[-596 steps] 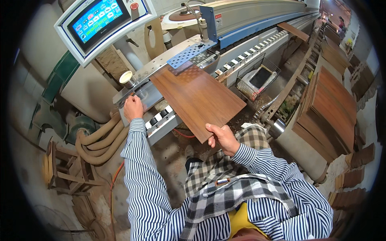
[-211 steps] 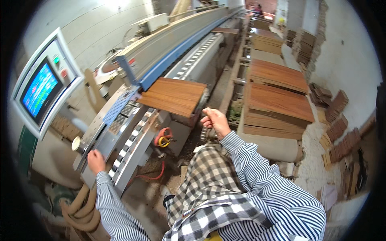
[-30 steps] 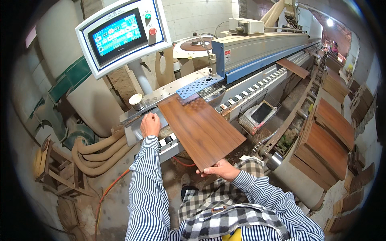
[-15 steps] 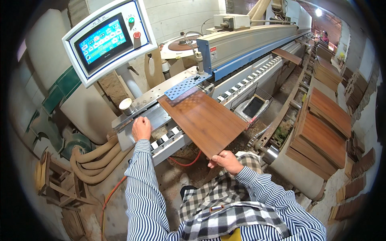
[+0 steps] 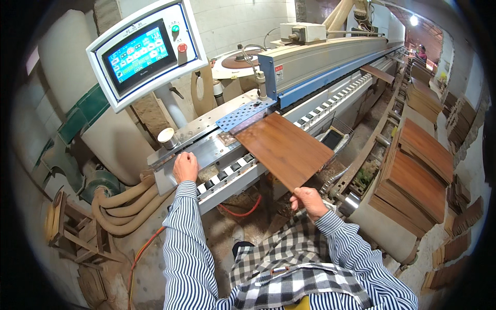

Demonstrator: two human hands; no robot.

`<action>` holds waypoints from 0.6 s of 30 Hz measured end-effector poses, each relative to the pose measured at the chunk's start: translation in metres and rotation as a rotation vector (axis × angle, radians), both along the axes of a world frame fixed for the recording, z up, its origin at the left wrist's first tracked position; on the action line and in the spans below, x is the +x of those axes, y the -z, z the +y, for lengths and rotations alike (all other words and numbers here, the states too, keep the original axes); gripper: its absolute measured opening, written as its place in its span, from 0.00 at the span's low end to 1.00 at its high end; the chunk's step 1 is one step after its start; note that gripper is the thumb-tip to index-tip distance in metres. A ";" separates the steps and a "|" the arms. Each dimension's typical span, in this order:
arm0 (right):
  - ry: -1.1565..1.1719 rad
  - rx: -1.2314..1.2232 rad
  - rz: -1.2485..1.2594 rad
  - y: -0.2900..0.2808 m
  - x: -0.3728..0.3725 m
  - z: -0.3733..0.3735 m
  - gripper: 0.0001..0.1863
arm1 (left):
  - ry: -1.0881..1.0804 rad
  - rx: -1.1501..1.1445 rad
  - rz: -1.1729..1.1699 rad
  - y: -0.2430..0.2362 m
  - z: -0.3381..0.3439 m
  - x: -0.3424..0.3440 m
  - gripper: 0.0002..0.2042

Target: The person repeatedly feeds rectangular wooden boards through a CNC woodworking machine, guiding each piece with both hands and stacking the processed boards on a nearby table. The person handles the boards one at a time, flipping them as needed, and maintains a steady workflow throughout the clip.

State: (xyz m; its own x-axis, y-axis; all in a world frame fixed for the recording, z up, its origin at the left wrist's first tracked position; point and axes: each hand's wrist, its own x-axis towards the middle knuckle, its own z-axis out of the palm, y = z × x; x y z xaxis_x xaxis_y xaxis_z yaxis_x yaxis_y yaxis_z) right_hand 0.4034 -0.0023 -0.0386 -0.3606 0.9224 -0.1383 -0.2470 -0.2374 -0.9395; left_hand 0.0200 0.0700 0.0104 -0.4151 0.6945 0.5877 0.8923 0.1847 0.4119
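The brown rectangular wood-grain board (image 5: 287, 152) lies just before the blue perforated metal plate (image 5: 243, 116). Left of both, a cream-topped round container (image 5: 167, 138) sits on the grey metal machine bed (image 5: 195, 125); farther right, brown rectangular wood-grain panels (image 5: 418, 168) lie stacked.

Had bare steel surface (image 5: 206, 150) between the left hand (image 5: 186, 167) and the wooden panel (image 5: 287, 150), passable from above. Was blocked by the perforated blue plate (image 5: 243, 116) over the panel's far edge, by the cup (image 5: 167, 138) past the left hand, and by the right hand (image 5: 310, 201) at the panel's near corner. Opened below the grey rail (image 5: 232, 188) toward the floor (image 5: 222, 223), except at the red hose (image 5: 242, 215); was hemmed rightward by the steel roller (image 5: 351, 203).
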 end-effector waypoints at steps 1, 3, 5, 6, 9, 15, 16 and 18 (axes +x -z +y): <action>0.036 0.007 0.046 0.008 0.005 0.005 0.17 | 0.000 -0.002 0.000 0.000 0.000 0.001 0.12; 0.102 -0.006 0.058 0.008 0.017 0.016 0.18 | 0.000 -0.007 -0.002 -0.001 0.001 -0.001 0.12; 0.133 0.032 0.027 0.002 0.026 0.023 0.20 | 0.002 -0.008 -0.002 -0.001 0.000 -0.002 0.12; 0.168 0.010 0.000 0.001 0.032 0.026 0.20 | 0.002 -0.012 -0.001 -0.001 0.000 -0.002 0.12; 0.291 -0.010 -0.043 -0.004 0.045 0.035 0.19 | 0.009 -0.018 0.002 -0.002 0.000 -0.001 0.12; 0.614 0.178 -0.273 -0.008 0.125 0.027 0.17 | 0.023 -0.035 0.009 -0.004 0.001 0.002 0.12; 0.680 0.280 -0.229 0.006 0.158 0.019 0.18 | 0.021 -0.034 0.008 -0.007 -0.001 0.003 0.12; 0.966 0.261 -0.500 -0.012 0.202 -0.017 0.21 | 0.005 -0.036 0.005 -0.005 -0.004 0.000 0.12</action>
